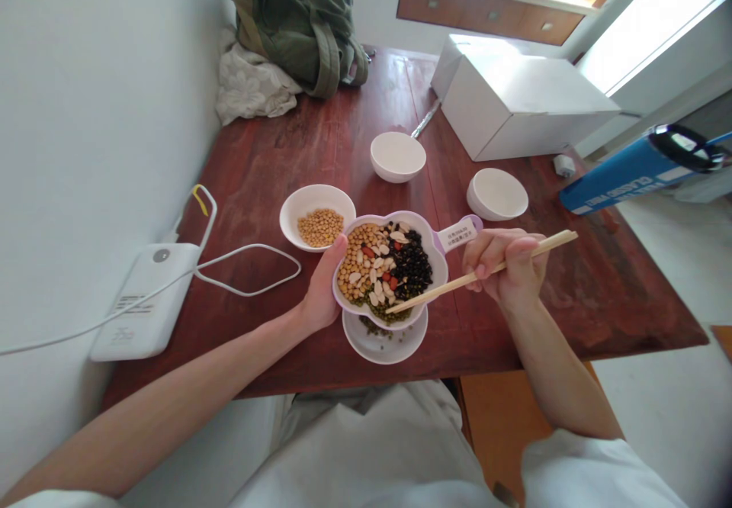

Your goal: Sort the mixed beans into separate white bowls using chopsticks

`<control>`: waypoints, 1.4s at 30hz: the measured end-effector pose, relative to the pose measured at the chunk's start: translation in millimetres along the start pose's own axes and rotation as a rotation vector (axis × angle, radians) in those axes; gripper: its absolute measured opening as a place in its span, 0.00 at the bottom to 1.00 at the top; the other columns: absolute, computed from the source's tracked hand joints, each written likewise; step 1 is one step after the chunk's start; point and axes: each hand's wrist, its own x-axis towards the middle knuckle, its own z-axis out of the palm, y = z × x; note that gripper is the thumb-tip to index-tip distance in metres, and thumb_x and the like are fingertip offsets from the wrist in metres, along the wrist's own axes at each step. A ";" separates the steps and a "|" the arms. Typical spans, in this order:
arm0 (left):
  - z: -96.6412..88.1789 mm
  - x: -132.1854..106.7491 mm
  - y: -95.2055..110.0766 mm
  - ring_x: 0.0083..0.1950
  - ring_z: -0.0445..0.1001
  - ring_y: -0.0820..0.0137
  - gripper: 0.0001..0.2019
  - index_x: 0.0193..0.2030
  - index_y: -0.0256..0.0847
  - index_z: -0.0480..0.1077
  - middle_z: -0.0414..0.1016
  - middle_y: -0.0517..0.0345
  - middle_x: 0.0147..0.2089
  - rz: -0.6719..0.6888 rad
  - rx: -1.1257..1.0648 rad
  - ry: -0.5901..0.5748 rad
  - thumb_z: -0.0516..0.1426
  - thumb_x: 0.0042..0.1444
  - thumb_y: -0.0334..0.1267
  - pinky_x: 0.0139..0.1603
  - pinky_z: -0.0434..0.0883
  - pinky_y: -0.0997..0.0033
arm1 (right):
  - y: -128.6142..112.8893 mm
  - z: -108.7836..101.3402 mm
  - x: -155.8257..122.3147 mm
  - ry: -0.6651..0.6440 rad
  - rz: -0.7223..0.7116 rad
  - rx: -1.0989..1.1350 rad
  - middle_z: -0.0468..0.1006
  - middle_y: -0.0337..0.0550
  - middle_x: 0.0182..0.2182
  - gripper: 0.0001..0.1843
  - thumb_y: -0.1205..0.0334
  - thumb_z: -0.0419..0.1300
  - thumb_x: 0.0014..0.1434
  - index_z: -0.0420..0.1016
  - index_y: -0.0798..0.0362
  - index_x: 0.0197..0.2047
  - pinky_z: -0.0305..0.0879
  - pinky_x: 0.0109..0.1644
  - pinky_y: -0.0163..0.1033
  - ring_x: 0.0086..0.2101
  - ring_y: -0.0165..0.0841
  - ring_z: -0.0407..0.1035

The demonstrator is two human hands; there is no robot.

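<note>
My left hand (323, 287) is shut around the edge of a lobed white-and-purple dish (426, 247) and lifts it tilted above the table. The dish holds separate heaps of soybeans, black beans, pale seeds, red beans and mung beans. My right hand (506, 268) grips a pair of wooden chopsticks (457, 283), their tips over the beans. Under the dish is a white saucer (394, 352) with some green beans on it. Beside my left hand, a white bowl (314, 199) holds soybeans. Farther off are two smooth white bowls (397, 155) (496, 194), possibly upturned.
The dark red wooden table (245, 188) meets a white wall on the left. A white device with a cable (142, 302) lies near that wall. A white box (515, 104), a green bag (291, 24) on pale cloth, and a blue tube (629, 172) stand beyond.
</note>
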 end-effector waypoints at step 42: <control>2.2 -1.5 0.9 0.76 0.74 0.40 0.32 0.67 0.41 0.77 0.85 0.46 0.66 0.024 0.042 0.052 0.66 0.64 0.58 0.78 0.71 0.39 | -18.3 -0.8 3.9 -0.047 -0.011 -0.184 0.81 0.45 0.22 0.32 0.39 0.64 0.74 0.85 0.53 0.25 0.63 0.14 0.33 0.17 0.29 0.71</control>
